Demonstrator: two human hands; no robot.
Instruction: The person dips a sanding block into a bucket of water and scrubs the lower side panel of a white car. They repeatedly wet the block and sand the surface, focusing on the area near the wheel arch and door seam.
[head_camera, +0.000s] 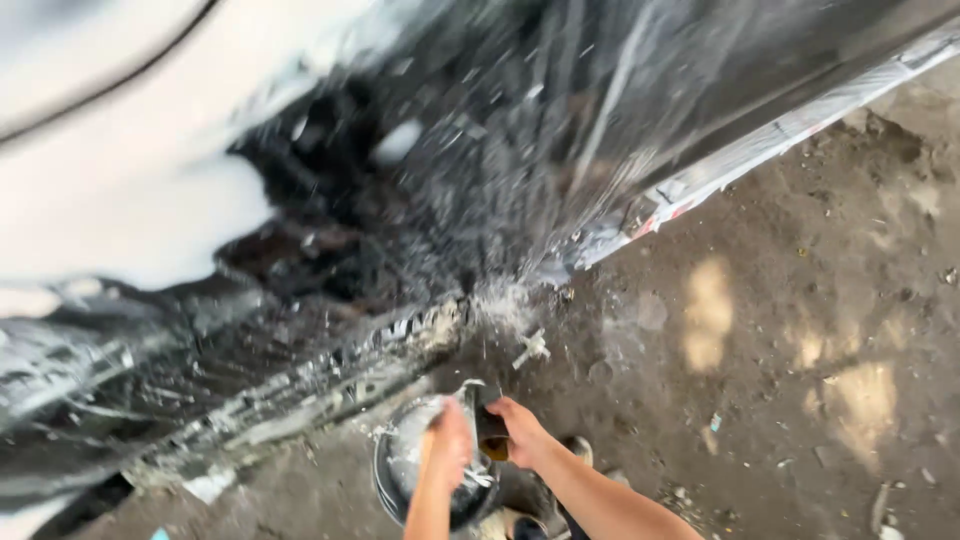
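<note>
Both hands meet over a dark bucket (400, 470) at the bottom of the view. The left hand (448, 445) is closed on a wet cloth (478, 478); the right hand (520, 432) is clamped around a dark scoop (488, 415). Beside them stands a soapy black car (480, 150) on a wet dirt floor (780, 350).

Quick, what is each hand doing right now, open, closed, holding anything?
Left hand: closed on something whitish, too blurred to name, over the dark bucket.
Right hand: closed around a dark container, tilted by the bucket.
</note>
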